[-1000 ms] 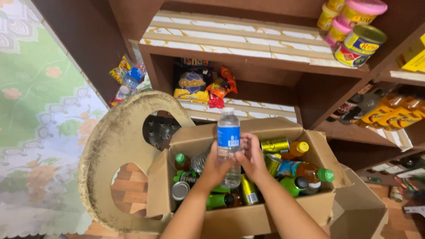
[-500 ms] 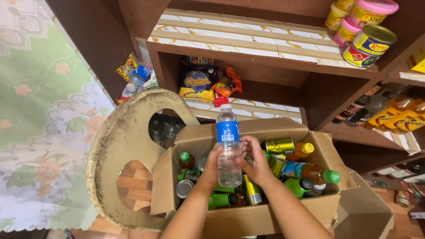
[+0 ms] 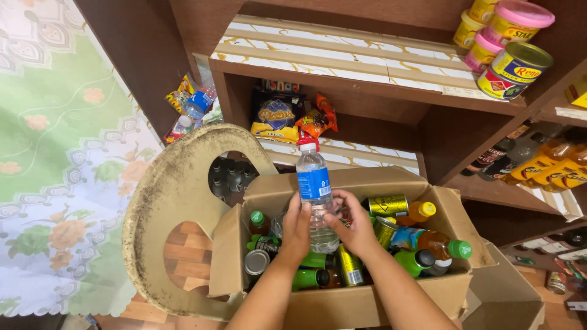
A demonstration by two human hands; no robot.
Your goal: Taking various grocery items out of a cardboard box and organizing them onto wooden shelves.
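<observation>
Above the open cardboard box [image 3: 361, 299], both hands held one clear water bottle [image 3: 315, 201] upright, its base just over the drinks packed inside. Left hand [image 3: 298, 227] wrapped the bottle's lower left side, fingers closed on it. Right hand [image 3: 350, 223] gripped the lower right side, thumb across the front. Bottle had a blue label and a white cap with red shrink band; cap sat level with the box's back flap, in front of the lower shelf.

Inside the box: green-capped bottles [image 3: 259, 223] at the left, a silver can end [image 3: 255, 263] near the front-left wall, a yellow can [image 3: 387, 205] lying at the back just right of the bottle, an orange bottle with yellow cap [image 3: 422, 211] beside that, and a brown bottle with green cap [image 3: 449, 247] against the right wall. More green bottles lay under the forearms, partly hidden.

Left of the box, touching its flap, leaned a worn round cardboard piece [image 3: 165, 201] with a cut-out hole. Behind the box, on the lower wooden shelf [image 3: 342, 153], stood snack bags [image 3: 276, 116]. Up and right of the box, the higher shelf carried yellow tubs with pink lids [image 3: 510, 21] and a tin [image 3: 515, 67]. Right of the box, dark and orange bottles [image 3: 538, 165] lay on a side shelf. Well left of the box hung a floral cloth [image 3: 55, 153].
</observation>
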